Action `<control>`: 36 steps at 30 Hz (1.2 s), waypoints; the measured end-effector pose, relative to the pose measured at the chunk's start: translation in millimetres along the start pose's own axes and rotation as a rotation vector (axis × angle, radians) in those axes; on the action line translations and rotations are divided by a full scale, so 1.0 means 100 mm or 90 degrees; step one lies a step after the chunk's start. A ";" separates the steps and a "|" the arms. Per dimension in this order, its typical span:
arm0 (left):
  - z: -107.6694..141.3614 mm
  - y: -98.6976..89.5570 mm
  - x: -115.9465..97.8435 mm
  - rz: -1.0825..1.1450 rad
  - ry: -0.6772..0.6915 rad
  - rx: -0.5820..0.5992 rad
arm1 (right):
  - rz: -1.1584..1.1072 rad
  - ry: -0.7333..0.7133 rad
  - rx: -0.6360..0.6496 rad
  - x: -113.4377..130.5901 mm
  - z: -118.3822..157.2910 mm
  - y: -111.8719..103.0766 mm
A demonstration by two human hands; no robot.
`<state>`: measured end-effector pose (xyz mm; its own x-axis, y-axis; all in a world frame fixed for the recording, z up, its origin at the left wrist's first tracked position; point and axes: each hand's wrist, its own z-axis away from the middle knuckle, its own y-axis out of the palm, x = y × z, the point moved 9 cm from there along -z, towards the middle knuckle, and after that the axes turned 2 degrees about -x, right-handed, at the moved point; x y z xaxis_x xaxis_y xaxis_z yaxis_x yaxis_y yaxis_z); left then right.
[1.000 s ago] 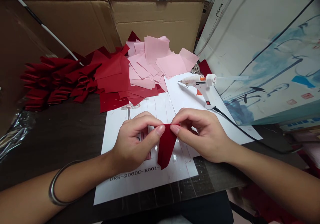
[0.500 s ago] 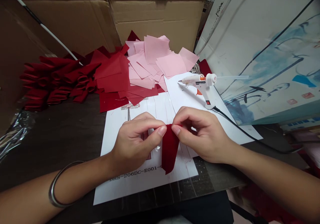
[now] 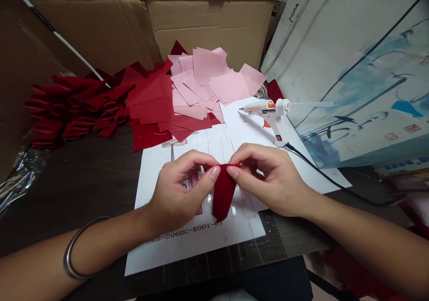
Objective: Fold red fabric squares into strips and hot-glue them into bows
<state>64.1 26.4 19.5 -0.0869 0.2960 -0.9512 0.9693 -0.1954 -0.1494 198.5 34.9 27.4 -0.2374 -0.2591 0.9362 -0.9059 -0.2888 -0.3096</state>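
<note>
My left hand (image 3: 179,189) and my right hand (image 3: 268,180) meet above a printed white paper sheet (image 3: 197,243). Between their thumbs and forefingers they pinch the top edge of a dark red fabric piece (image 3: 223,198), whose pointed end hangs down. Part of its top is hidden by my fingers. A metal bangle (image 3: 75,252) circles my left wrist. Beyond my right hand, a white hot glue gun (image 3: 268,112) lies on a second white sheet (image 3: 254,124), out of reach of my fingertips.
Loose pink squares (image 3: 208,77) and red squares (image 3: 149,99) are heaped behind the papers, with a row of folded red pieces (image 3: 73,108) to the left. Cardboard boxes (image 3: 208,28) stand behind, a painted board (image 3: 351,68) on the right. The glue gun's black cord (image 3: 335,184) trails right.
The red piece hangs shorter, with its tip risen and its top edge drawn tighter between my fingertips. Both hands have stayed close to the same spot.
</note>
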 end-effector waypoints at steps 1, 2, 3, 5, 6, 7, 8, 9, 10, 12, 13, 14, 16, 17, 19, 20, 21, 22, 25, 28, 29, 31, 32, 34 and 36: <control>0.00 0.00 -0.01 -0.005 0.004 0.002 | -0.002 0.007 0.002 -0.01 0.00 0.00; -0.01 0.00 -0.01 -0.013 0.008 0.004 | -0.003 0.014 0.002 -0.02 0.00 0.00; -0.01 0.00 -0.02 -0.024 0.014 0.004 | -0.003 0.020 0.001 -0.02 0.00 0.00; -0.01 -0.02 -0.04 -0.055 0.034 -0.006 | -0.001 0.026 0.001 -0.03 0.00 0.01; -0.01 -0.03 -0.05 -0.069 0.045 -0.013 | 0.001 0.027 0.000 -0.03 0.00 0.01; -0.02 -0.04 -0.06 -0.081 0.056 -0.020 | 0.002 0.024 -0.002 -0.03 0.00 0.01; -0.02 -0.05 -0.08 -0.088 0.069 -0.025 | 0.003 0.019 -0.005 -0.02 0.00 0.01; -0.02 -0.05 -0.09 -0.092 0.083 -0.029 | 0.004 0.008 -0.010 -0.01 0.00 0.00; -0.02 -0.05 -0.10 -0.094 0.093 -0.028 | 0.008 -0.012 -0.017 0.02 0.00 0.00; -0.02 -0.04 -0.13 -0.092 0.112 -0.020 | 0.030 -0.086 -0.033 0.12 0.00 -0.02; -0.02 -0.03 -0.14 -0.091 0.121 -0.012 | 0.046 -0.132 -0.039 0.18 0.01 -0.03; -0.02 -0.02 -0.16 -0.089 0.133 -0.005 | 0.061 -0.176 -0.043 0.25 0.02 -0.03; -0.02 -0.02 -0.21 -0.089 0.173 0.002 | 0.076 -0.237 -0.042 0.33 0.04 -0.03; -0.01 -0.02 -0.24 -0.093 0.201 0.000 | 0.075 -0.252 -0.042 0.35 0.05 -0.04; 0.01 -0.04 -0.32 -0.108 0.259 -0.011 | 0.068 -0.268 -0.047 0.38 0.06 -0.05; 0.02 -0.04 -0.35 -0.115 0.286 -0.013 | 0.068 -0.274 -0.049 0.39 0.07 -0.06; 0.03 -0.04 -0.37 -0.120 0.305 -0.010 | 0.071 -0.282 -0.049 0.40 0.07 -0.06; 0.03 -0.03 -0.38 -0.123 0.316 -0.004 | 0.075 -0.293 -0.048 0.41 0.08 -0.06; 0.02 -0.01 -0.38 -0.119 0.317 0.016 | 0.089 -0.332 -0.042 0.47 0.11 -0.05; 0.02 -0.01 -0.42 -0.134 0.334 0.007 | 0.090 -0.330 -0.035 0.49 0.12 -0.05; 0.03 -0.01 -0.44 -0.147 0.345 0.002 | 0.087 -0.325 -0.033 0.49 0.12 -0.05; 0.03 0.00 -0.48 -0.179 0.365 -0.003 | 0.081 -0.323 -0.033 0.51 0.12 -0.05; 0.04 0.00 -0.50 -0.191 0.375 -0.005 | 0.079 -0.329 -0.036 0.52 0.12 -0.06; 0.05 0.01 -0.52 -0.203 0.394 -0.008 | 0.075 -0.349 -0.043 0.54 0.13 -0.07; 0.05 0.01 -0.54 -0.210 0.406 -0.011 | 0.067 -0.367 -0.047 0.55 0.13 -0.07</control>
<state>68.4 5.8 68.9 -0.2292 0.8268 -0.5138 0.9198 0.0112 -0.3922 196.1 10.4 79.1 -0.1166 -0.7475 0.6539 -0.9148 -0.1755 -0.3638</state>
